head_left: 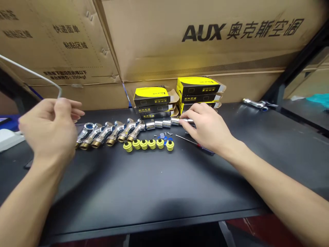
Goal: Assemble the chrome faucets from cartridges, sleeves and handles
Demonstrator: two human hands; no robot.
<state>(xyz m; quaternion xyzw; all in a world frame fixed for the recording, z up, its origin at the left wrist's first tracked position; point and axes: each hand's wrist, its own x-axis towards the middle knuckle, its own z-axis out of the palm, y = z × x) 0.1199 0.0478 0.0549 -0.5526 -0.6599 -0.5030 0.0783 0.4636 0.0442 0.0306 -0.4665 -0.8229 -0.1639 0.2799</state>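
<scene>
My left hand [50, 130] is raised over the left side of the table, slightly blurred. Its fingers are loosely bent and apart, and I see nothing held in them. My right hand [205, 125] reaches to the right end of a row of short chrome sleeves [158, 124], thumb and fingertips closed on one sleeve; the hand partly hides it. Under that hand lies a screwdriver [189, 140]. Chrome valve bodies [113, 133] with brass threads line up at left. Yellow valve cartridges [151, 144] stand in front, with small screws [168, 133] and blue discs [161, 137] behind them.
Yellow-and-black boxes are stacked in a left pile [151, 97] and a right pile [197, 85] behind the parts. Large cardboard [154, 41] walls the back. A chrome fitting [257, 104] lies far right. A white cable [31, 70] hangs at left, above a white plug-like block [10, 139].
</scene>
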